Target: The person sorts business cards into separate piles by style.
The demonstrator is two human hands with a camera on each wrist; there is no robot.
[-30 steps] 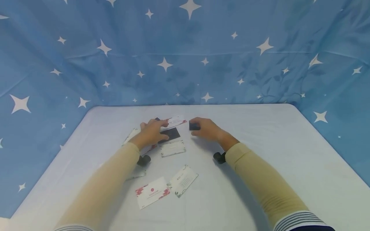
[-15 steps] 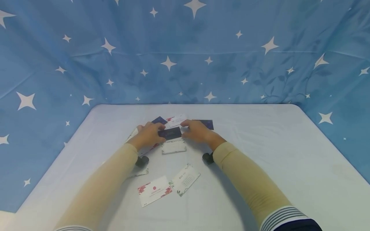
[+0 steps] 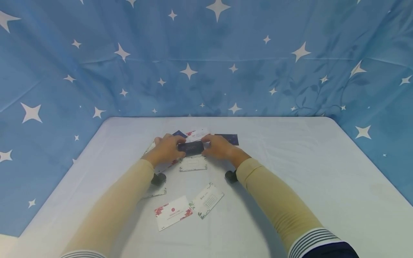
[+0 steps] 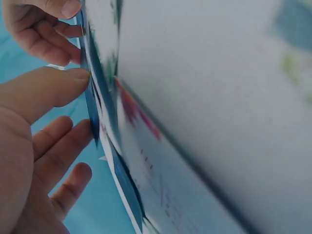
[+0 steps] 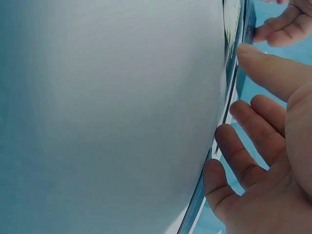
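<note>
A dark business card [image 3: 191, 148] spans the gap between my two hands in the head view. My left hand [image 3: 166, 149] pinches its left end between thumb and fingers, while my right hand [image 3: 220, 147] does the same at the right end. Seen from the left wrist, the thumb [image 4: 63, 87] meets the edge of the card, which stands a little off those beneath. Just behind lies a white card with red flowers [image 3: 196, 134]; in front is a white card with a leafy border [image 3: 193, 163]. A dark blue card [image 3: 230, 139] lies beyond the right hand.
Another dark blue card [image 3: 180, 133] pokes out behind the left hand. Nearer me lie a red-flowered white card [image 3: 173, 213] and a green-leafed one [image 3: 208, 200]. More cards sit partly under the left arm. A blue starry curtain [image 3: 206, 64] hangs behind the white table [image 3: 290, 172].
The right hand has let go of a dark blue card at the right and moved left to the dark card's right end. The left hand has stayed at its left end.
</note>
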